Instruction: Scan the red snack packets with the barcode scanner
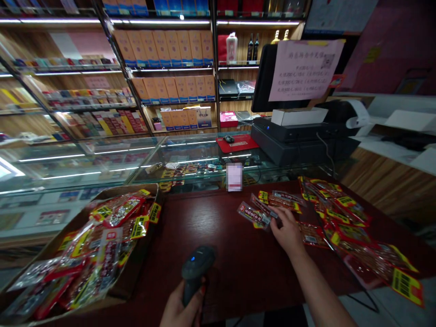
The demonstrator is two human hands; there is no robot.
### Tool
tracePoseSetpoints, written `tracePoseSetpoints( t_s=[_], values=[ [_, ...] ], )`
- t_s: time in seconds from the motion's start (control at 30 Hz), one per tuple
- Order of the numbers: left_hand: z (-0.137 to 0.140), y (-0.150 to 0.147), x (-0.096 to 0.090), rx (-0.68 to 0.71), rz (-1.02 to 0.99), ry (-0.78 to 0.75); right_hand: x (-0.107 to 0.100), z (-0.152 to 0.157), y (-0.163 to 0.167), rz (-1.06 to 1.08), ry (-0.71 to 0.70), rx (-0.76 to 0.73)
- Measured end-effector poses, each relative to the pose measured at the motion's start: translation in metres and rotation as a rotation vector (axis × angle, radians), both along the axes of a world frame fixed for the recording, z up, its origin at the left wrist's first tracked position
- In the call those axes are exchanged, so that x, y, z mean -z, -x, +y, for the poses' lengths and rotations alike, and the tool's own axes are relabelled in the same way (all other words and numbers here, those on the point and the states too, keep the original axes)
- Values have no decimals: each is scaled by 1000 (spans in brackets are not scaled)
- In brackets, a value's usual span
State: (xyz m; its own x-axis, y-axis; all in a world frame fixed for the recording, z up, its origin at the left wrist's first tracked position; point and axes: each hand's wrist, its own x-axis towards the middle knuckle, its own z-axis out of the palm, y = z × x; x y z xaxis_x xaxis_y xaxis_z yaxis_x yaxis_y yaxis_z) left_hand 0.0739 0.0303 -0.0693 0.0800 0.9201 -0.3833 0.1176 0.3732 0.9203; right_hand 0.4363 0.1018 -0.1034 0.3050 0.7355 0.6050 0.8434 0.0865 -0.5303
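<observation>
The bottom edge crops the left hand (183, 305), which hides part of the scanner (199, 260); the right hand (288, 230) covers one end of a packet (260, 205); the left edge cuts the cardboard box (136, 268); a pale panel (234, 177) is pixelated, print on the paper sign (301, 77) blurred

Left hand (182, 305) gripping a scanner (197, 262), right hand (288, 231) touching a snack packet (261, 205), box (140, 258) (packet-filled) at left

Both hands seen bare. Left hand (182, 306), with fingers and thumb partly hidden, cropped by lower edge of view. Slim right hand (288, 230) joined by narrow wrist to long, smooth bare forearm (315, 281), uncovered down to same edge. Plain black patch (285, 319) glimpsed between arms; whether garment is shown cannot be told.
</observation>
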Motion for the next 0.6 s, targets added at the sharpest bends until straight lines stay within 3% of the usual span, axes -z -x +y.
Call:
tracePoseSetpoints(
  t_s=[0.13,0.33,0.47,0.53,0.6],
  values=[
    [-1,-1,1,10,-6,-9,0,0,0,35,45,-13],
    [-1,3,7,36,-2,-28,-2,-10,-1,208,103,80],
    [-4,3,9,46,-21,-56,-13,-18,13,650,15,30],
    [-5,2,9,37,-32,-88,-22,-17,35,933,8,-97],
    [-7,1,7,11,-33,-118,-29,-12,65,1138,101,-274]
  ],
)
